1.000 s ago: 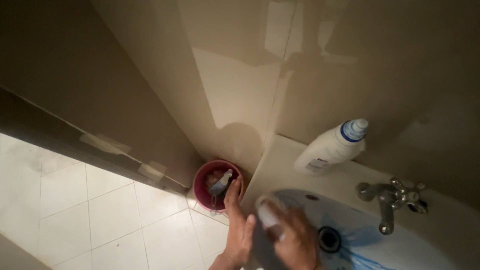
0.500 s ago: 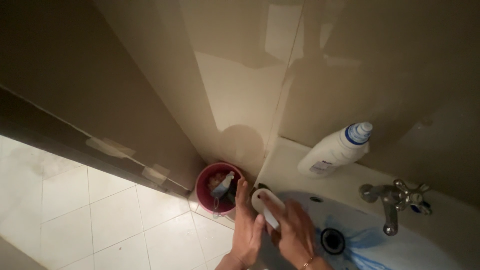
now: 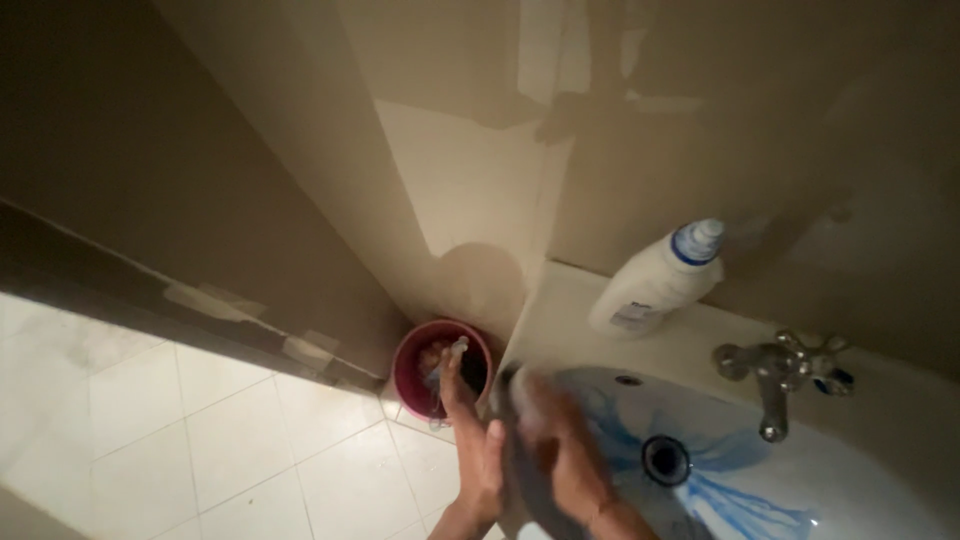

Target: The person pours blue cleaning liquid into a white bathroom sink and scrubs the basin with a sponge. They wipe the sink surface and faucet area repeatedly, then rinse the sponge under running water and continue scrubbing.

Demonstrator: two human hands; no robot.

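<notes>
My right hand (image 3: 562, 452) is inside the left part of the white sink basin (image 3: 850, 490), closed over a white scrub brush (image 3: 522, 398) that shows only as a blur against the basin wall. Blue streaks of cleaner (image 3: 735, 500) run down the basin toward the dark drain (image 3: 666, 460). My left hand (image 3: 470, 440) lies flat along the sink's outer left edge, fingers stretched forward, holding nothing.
A white bottle with a blue cap (image 3: 650, 285) leans on the sink's back ledge. A metal tap (image 3: 775, 378) stands at the right. On the tiled floor (image 3: 220, 430), a red bucket (image 3: 408, 372) holding a spray bottle sits in the wall corner.
My right hand and the brush have slid along the basin's left wall and are now motion-blurred. The view shifted slightly. My left hand stays on the sink edge.
</notes>
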